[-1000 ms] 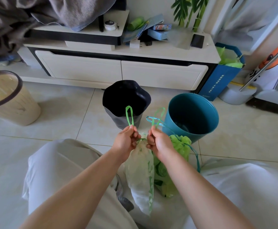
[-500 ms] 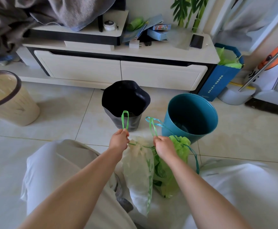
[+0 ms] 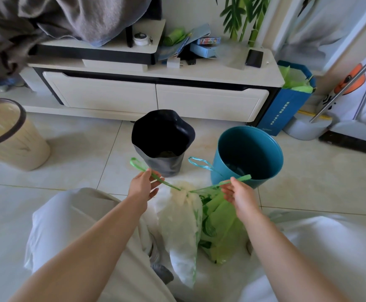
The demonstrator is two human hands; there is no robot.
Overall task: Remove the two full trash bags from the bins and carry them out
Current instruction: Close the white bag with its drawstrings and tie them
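Note:
A white trash bag (image 3: 183,232) lies on the floor between my knees, its neck cinched by a green drawstring (image 3: 156,176). My left hand (image 3: 144,185) grips the string's left loop, and my right hand (image 3: 237,191) grips its right end; the string is stretched taut between them. A green trash bag (image 3: 221,223) with a blue drawstring (image 3: 199,163) lies just right of the white one. Beyond them stand a black bin (image 3: 162,164) and a teal bin (image 3: 248,155), both open with no bag sticking out.
A beige bin (image 3: 10,136) stands at the left. A low white TV cabinet (image 3: 156,101) runs across the back. A blue bag (image 3: 286,110), a dustpan (image 3: 306,129) and a broom (image 3: 349,138) sit at the right. My knees in light trousers fill the foreground.
My hands, close together above the white bag a second ago, have moved apart sideways, pulling the green drawstring taut and cinching the bag's neck.

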